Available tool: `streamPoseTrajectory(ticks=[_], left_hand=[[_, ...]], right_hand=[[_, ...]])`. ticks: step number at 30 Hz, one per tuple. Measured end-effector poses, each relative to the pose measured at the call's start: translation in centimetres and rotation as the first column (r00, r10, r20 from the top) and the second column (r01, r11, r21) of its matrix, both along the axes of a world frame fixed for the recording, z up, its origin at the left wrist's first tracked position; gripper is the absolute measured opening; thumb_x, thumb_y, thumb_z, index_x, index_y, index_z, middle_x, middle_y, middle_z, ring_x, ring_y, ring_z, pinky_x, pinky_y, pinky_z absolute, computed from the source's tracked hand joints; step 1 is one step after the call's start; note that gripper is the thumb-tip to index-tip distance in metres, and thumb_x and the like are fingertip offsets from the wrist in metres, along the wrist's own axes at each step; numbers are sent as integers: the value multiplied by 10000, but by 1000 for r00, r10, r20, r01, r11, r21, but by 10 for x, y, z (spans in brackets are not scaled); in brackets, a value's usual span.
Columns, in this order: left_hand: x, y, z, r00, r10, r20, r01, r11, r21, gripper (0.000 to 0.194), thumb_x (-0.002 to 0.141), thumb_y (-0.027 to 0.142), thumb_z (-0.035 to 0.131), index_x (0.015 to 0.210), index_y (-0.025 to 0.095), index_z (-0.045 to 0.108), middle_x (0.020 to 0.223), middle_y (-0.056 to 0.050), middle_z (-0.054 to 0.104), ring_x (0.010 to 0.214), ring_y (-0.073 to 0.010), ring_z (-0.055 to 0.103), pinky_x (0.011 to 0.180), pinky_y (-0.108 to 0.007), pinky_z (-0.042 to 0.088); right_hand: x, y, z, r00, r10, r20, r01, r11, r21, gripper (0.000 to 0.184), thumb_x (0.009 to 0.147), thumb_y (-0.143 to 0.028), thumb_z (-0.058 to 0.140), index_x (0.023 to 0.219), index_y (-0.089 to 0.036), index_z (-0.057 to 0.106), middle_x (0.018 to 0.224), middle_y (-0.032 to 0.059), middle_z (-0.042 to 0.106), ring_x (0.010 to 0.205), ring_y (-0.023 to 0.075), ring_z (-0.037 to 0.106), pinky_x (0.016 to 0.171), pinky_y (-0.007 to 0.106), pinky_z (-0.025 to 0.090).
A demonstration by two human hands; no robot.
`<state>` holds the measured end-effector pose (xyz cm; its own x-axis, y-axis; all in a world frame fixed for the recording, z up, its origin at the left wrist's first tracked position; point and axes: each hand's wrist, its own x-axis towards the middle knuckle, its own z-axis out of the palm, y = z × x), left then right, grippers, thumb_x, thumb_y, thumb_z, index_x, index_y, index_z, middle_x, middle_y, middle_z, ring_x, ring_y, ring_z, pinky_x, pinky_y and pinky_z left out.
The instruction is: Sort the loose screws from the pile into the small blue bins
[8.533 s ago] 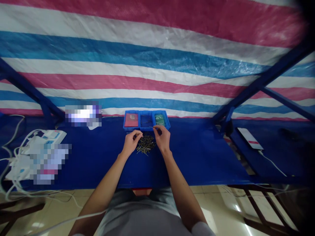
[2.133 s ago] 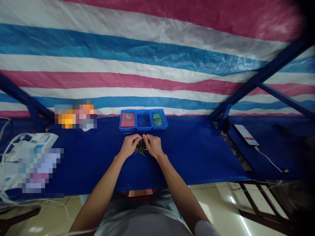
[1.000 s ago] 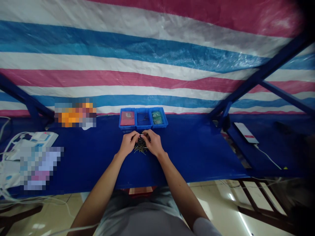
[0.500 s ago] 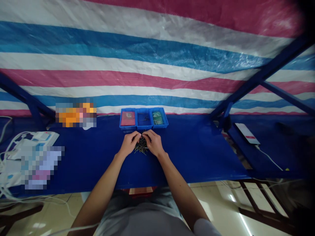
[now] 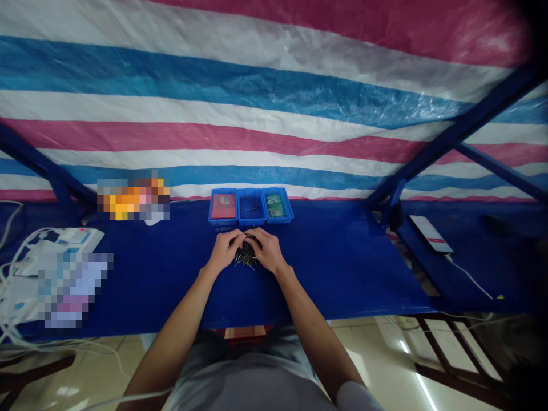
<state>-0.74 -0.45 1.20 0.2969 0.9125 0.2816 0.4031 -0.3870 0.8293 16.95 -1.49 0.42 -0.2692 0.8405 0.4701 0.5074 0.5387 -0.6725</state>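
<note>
- Fingers [image 5: 237,238] of the left hand [image 5: 223,251] and the right hand [image 5: 268,251] curve down, narrow, their tips almost meeting above the pile; whether they hold a pin, one cannot tell.
- The pile of pins [image 5: 246,260] lies on the blue table [image 5: 342,274], just in front of the tray [image 5: 251,224].
- The tray's middle compartment [image 5: 250,208] has only few pins; most pins are in the pile, outside the tray.
- The tray's left compartment has a red card [image 5: 223,206], the right one green packets [image 5: 274,205].
</note>
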Motion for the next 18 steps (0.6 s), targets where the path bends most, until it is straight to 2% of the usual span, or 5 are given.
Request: streamPoseTrajectory(ticks=[7, 13, 18], left_hand=[[-1, 1, -3, 1000, -12, -8, 12, 1000, 11, 352, 967, 368, 491, 729, 156, 640, 602, 10, 592, 583, -124, 535, 620, -230, 390], [1, -1, -1, 1000, -27, -2, 27, 999, 34, 363, 973, 359, 475, 706, 158, 615, 626, 2, 585, 609, -129, 541, 651, -239, 402], [1, -1, -1, 999, -40, 7, 39, 998, 50, 343, 978, 342, 472, 721, 157, 603, 638, 5, 574, 618, -125, 535, 654, -235, 401]], right_hand=[[2, 2, -6, 1000, 13, 7, -13, 1000, 6, 281, 1033, -286, 420, 1032, -227, 694, 904, 48, 676, 801, 148, 650, 764, 242, 484], [-3, -1, -3, 993, -52, 109, 50, 998, 22, 251, 1031, -261, 396, 936, -218, 624, 861, 33, 637, 724, 142, 592, 698, 233, 426], [-6, -3, -4, 991, -67, 114, 66, 998, 10, 274, 1043, -277, 350, 878, -211, 559, 811, 20, 611, 690, 137, 558, 672, 234, 385]])
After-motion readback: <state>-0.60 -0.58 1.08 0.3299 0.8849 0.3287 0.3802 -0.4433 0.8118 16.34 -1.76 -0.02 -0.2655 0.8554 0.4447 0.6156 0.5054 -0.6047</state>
